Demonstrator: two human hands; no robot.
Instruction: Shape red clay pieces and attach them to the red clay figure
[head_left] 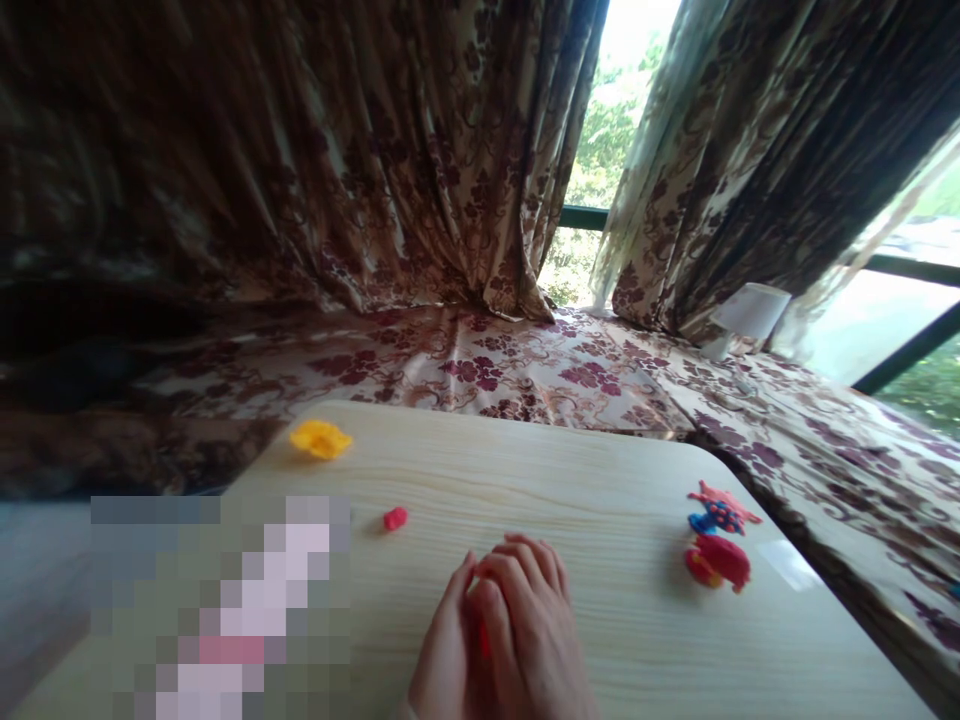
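Note:
My left hand [444, 632] and my right hand [529, 610] are pressed together, palm to palm, over the near part of the table. The right one lies curled over the left. Between them peeks a sliver of red modelling clay [484, 637]; most of it is hidden by the fingers and palms. Just beyond, to the left, a small red clay lump [395, 518] rests on the tabletop, touched by neither hand.
A yellow clay piece [321, 439] lies at the table's [480, 460] far left. On the right sit a coral-and-blue clay figure [720, 510] and a red-and-yellow one [718, 562]. A white lamp [752, 310] stands beyond, near floral curtains [450, 150]. Pixelation covers the lower left.

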